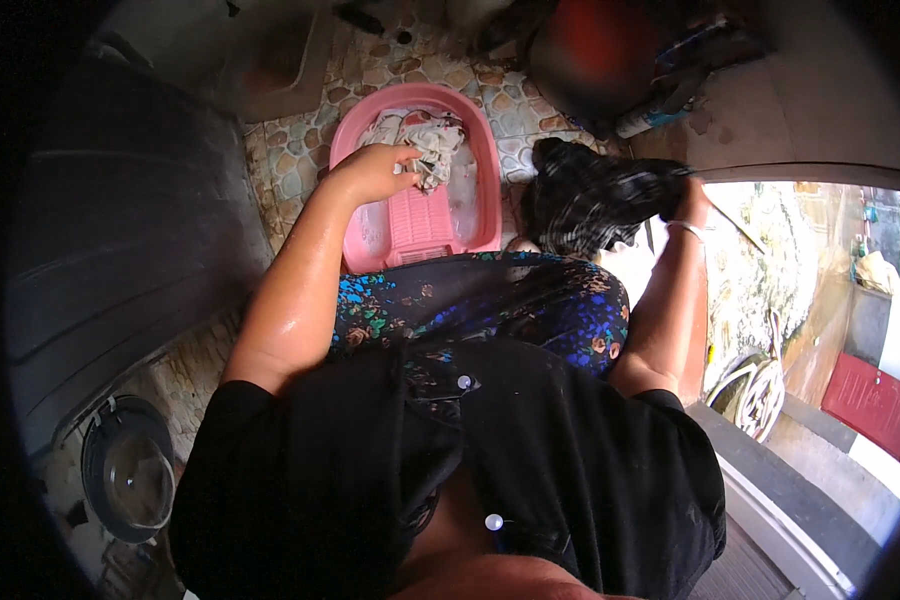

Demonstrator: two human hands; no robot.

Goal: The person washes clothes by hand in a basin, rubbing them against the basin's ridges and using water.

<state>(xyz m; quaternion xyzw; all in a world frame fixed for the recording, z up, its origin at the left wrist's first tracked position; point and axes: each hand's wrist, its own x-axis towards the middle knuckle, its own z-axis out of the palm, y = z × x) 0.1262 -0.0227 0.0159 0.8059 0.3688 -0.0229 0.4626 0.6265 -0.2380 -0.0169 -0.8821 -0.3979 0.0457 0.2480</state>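
A pink plastic wash basin with a built-in ribbed washboard stands on the floor before my knees, with cloudy, sudsy water in it. Bunched wet in its far half lies a white patterned cloth. My left hand reaches over the basin's left rim and grips the near edge of this cloth between thumb and fingers. Out to the right, my right hand holds one end of a dark checked cloth. The rest of that cloth hangs in a heap beside the basin, slightly blurred.
Pebble-patterned tiles surround the basin. A dark panel rises on the left, with a round black tub behind it. At the far right is a blurred red object. A coiled white hose lies in the bright area on the right.
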